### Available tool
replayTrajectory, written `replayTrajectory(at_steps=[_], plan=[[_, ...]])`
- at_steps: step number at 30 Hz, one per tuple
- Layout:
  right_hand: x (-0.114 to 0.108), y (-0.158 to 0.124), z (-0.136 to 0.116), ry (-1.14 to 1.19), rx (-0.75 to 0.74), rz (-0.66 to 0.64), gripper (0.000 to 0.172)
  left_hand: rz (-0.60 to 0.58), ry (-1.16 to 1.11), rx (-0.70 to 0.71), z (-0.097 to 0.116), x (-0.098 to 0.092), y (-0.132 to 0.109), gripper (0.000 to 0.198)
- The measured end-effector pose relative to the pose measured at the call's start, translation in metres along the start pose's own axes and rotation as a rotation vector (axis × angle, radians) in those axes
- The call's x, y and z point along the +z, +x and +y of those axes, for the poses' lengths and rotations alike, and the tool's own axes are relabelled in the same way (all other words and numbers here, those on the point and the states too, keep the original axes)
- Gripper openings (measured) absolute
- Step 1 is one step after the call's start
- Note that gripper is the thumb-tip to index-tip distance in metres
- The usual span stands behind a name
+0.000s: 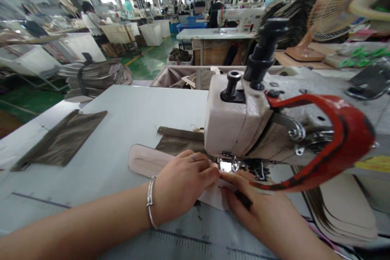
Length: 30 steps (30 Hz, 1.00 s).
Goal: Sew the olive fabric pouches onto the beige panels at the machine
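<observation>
A pale pink panel with rounded corners (148, 160) lies on the sewing table, reaching under the needle area of the sewing machine (231, 118). My left hand (185, 183), fingers curled, grips its near side just left of the presser foot (226, 165). My right hand (258, 203) pinches the panel's right end between thumb and fingers, close under the machine head. Something dark (243, 200) shows inside the right hand; its kind is unclear. Behind the panel lies a brown fabric piece (179, 143), partly hidden by the machine and my left hand.
Another brown fabric piece (62, 140) lies at the table's left. A red curved guard (341, 130) juts out above my right forearm. Stacked panels (344, 207) sit at right, and a fabric-lined bin (161, 75) stands behind the table. A fan (323, 20) stands at back right.
</observation>
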State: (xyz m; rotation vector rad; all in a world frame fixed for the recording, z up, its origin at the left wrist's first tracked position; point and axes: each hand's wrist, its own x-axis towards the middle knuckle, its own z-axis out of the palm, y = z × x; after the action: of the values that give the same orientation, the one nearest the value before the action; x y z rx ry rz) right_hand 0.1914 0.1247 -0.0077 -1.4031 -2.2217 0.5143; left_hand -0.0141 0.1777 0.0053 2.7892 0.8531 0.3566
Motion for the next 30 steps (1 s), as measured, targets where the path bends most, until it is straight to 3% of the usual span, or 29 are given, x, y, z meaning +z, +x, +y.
replayTrajectory(at_steps=[9,19,30], plan=[[0.003,0.001,0.003,0.008,0.025,0.026,0.033,-0.067,-0.089,0.032,-0.006,-0.018,0.010,0.018],[0.005,0.003,0.002,-0.034,0.035,0.068,0.027,-0.128,-0.048,0.016,-0.010,-0.015,0.012,0.019],[0.007,0.004,0.002,-0.114,0.064,0.121,0.031,-0.054,-0.077,-0.001,-0.010,-0.013,0.012,0.017]])
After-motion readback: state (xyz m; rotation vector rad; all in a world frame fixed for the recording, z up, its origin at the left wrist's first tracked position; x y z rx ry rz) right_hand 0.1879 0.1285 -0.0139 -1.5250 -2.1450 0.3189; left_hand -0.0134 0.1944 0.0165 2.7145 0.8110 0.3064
